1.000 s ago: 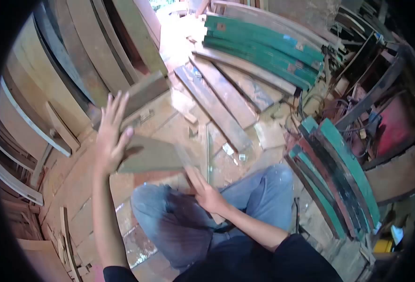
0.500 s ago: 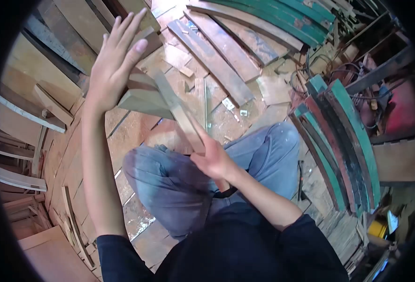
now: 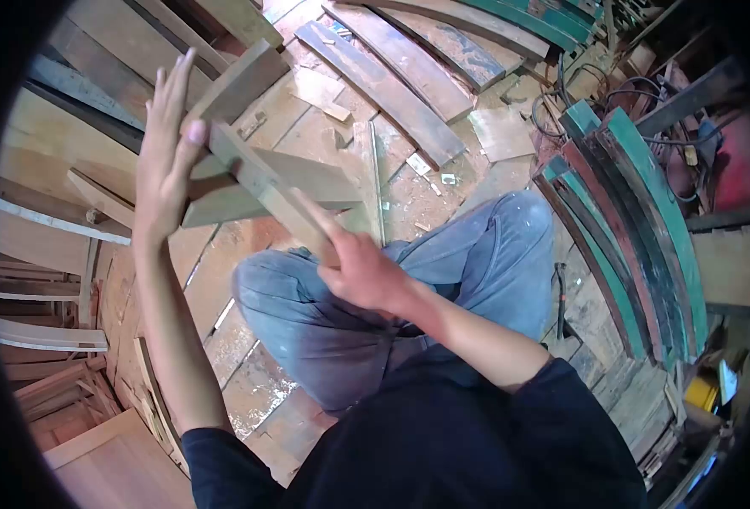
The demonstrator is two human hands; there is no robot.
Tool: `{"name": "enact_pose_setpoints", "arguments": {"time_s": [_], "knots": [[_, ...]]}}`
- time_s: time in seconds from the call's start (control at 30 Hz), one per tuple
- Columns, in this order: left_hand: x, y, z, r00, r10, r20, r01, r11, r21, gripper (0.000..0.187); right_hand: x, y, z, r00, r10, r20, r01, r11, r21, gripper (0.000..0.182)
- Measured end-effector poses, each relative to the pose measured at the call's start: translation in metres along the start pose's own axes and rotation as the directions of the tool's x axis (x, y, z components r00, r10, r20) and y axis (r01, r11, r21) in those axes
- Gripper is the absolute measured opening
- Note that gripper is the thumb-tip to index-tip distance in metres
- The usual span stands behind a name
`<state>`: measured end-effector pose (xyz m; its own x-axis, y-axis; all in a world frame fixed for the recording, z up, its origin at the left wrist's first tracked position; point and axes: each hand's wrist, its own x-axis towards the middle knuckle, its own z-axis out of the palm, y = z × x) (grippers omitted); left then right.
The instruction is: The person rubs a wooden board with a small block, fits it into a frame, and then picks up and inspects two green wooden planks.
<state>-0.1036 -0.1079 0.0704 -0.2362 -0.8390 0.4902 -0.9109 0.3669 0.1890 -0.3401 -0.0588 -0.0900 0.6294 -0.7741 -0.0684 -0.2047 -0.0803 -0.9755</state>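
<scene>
My right hand [image 3: 365, 270] is wrapped round the lower end of a flat wooden bar [image 3: 269, 188], which slants up to the left over my crossed legs. The bar's far end comes close to the thumb of my left hand [image 3: 163, 161]. That hand is raised, with fingers stretched upward and the palm turned toward the bar. Below and behind the bar, wooden pieces [image 3: 252, 204] angle out over the floor, partly covered by it. Another wooden block [image 3: 243, 81] stands just beyond my left fingers.
Long planks [image 3: 379, 93] lie on the dusty tiled floor ahead, among offcuts. Curved green-edged slats [image 3: 642, 229] are stacked on the right, near cables. Panels and curved wooden parts [image 3: 48, 335] line the left. A dark slim tool [image 3: 560, 293] lies beside my right knee.
The wooden bar and my right hand have moved left, bringing the bar's far end near my left hand. My left hand has shifted left and down, still open. The view has shifted slightly.
</scene>
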Motion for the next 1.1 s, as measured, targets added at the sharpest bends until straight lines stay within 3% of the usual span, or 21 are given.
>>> {"name": "enact_pose_setpoints", "arguments": {"time_s": [0.03, 0.07, 0.1, 0.17, 0.2, 0.3, 0.37, 0.43, 0.47, 0.5, 0.53, 0.63, 0.67, 0.7, 0.73, 0.83, 0.97, 1.03, 1.1], "knots": [[-0.002, -0.001, -0.006, 1.000, -0.026, 0.012, 0.026, 1.000, -0.001, 0.071, 0.006, 0.009, 0.001, 0.992, 0.111, 0.065, -0.111, 0.994, -0.015, 0.093], [-0.010, -0.003, -0.008, 0.998, -0.054, 0.014, 0.054, 0.999, 0.001, 0.072, 0.012, 0.048, 0.009, 0.993, 0.117, -0.009, -0.116, 0.992, 0.045, 0.094], [-0.017, -0.004, -0.011, 0.996, -0.087, 0.014, 0.087, 0.996, 0.001, 0.073, 0.023, 0.104, 0.010, 0.986, -0.125, -0.113, 0.117, 0.990, -0.078, 0.094], [-0.026, -0.005, -0.017, 0.982, -0.186, 0.043, 0.189, 0.978, -0.088, 0.077, 0.028, 0.136, 0.010, 0.933, -0.322, -0.162, 0.283, 0.933, -0.224, 0.094], [-0.023, -0.007, -0.018, 0.978, -0.202, 0.048, 0.206, 0.968, -0.143, 0.078, 0.032, 0.126, 0.007, 0.948, -0.284, -0.146, 0.245, 0.940, -0.238, 0.094], [-0.034, -0.011, -0.010, 0.950, -0.290, 0.116, 0.313, 0.896, -0.316, 0.081, 0.017, 0.045, 0.017, 1.000, -0.020, -0.024, 0.021, 1.000, 0.005, 0.095], [-0.041, -0.011, -0.010, 0.933, -0.331, 0.138, 0.359, 0.856, -0.372, 0.083, 0.003, 0.003, 0.014, 0.994, -0.107, 0.010, 0.107, 0.993, -0.047, 0.096], [-0.048, -0.010, -0.014, 0.923, -0.354, 0.152, 0.385, 0.840, -0.382, 0.084, 0.008, 0.023, 0.015, 0.998, -0.032, 0.046, 0.037, 0.992, -0.117, 0.096], [-0.054, -0.013, -0.014, 0.932, -0.340, 0.127, 0.363, 0.866, -0.343, 0.085, 0.016, 0.068, 0.018, 1.000, -0.011, -0.009, 0.010, 0.993, -0.119, 0.092], [-0.056, -0.014, -0.017, 0.939, -0.330, 0.095, 0.344, 0.889, -0.304, 0.086, 0.024, 0.130, 0.015, 0.989, -0.127, -0.071, 0.117, 0.985, -0.124, 0.089], [-0.057, -0.012, -0.021, 0.931, -0.358, 0.067, 0.361, 0.878, -0.314, 0.087, 0.029, 0.149, 0.014, 0.974, -0.204, -0.094, 0.188, 0.969, -0.159, 0.087], [-0.056, -0.009, -0.018, 0.923, -0.380, 0.062, 0.378, 0.865, -0.330, 0.092, 0.041, 0.161, 0.016, 0.933, -0.349, -0.093, 0.303, 0.896, -0.323, 0.082], [-0.054, -0.010, -0.017, 0.931, -0.358, 0.067, 0.360, 0.875, -0.325, 0.095, 0.028, 0.099, 0.014, 0.960, -0.273, -0.054, 0.240, 0.910, -0.337, 0.083], [-0.055, -0.013, -0.012, 0.930, -0.359, 0.073, 0.359, 0.854, -0.375, 0.096, 0.018, 0.036, 0.014, 0.985, 0.156, 0.074, -0.147, 0.983, -0.112, 0.087], [-0.056, -0.016, -0.008, 0.929, -0.365, 0.068, 0.358, 0.833, -0.421, 0.096, 0.011, -0.006, 0.017, 0.999, 0.014, 0.050, -0.009, 0.995, -0.097, 0.092], [-0.057, 0.002, -0.013, 0.890, -0.438, 0.130, 0.449, 0.784, -0.430, 0.100, 0.005, -0.012, 0.027, 0.970, -0.222, 0.095, 0.226, 0.974, -0.030, 0.095], [-0.083, -0.001, -0.020, 0.846, -0.528, 0.075, 0.517, 0.777, -0.360, 0.104, 0.013, 0.103, 0.004, 0.975, 0.218, -0.033, -0.220, 0.963, -0.154, 0.094], [-0.089, -0.020, -0.018, 0.892, -0.449, 0.046, 0.443, 0.852, -0.280, 0.110, 0.017, 0.084, 0.011, 0.992, 0.113, -0.050, -0.119, 0.983, -0.138, 0.093], [-0.089, -0.007, -0.013, 0.854, -0.515, 0.069, 0.498, 0.773, -0.393, 0.107, 0.019, 0.055, 0.036, 0.999, -0.034, -0.028, 0.031, 0.994, -0.109, 0.093]]}}
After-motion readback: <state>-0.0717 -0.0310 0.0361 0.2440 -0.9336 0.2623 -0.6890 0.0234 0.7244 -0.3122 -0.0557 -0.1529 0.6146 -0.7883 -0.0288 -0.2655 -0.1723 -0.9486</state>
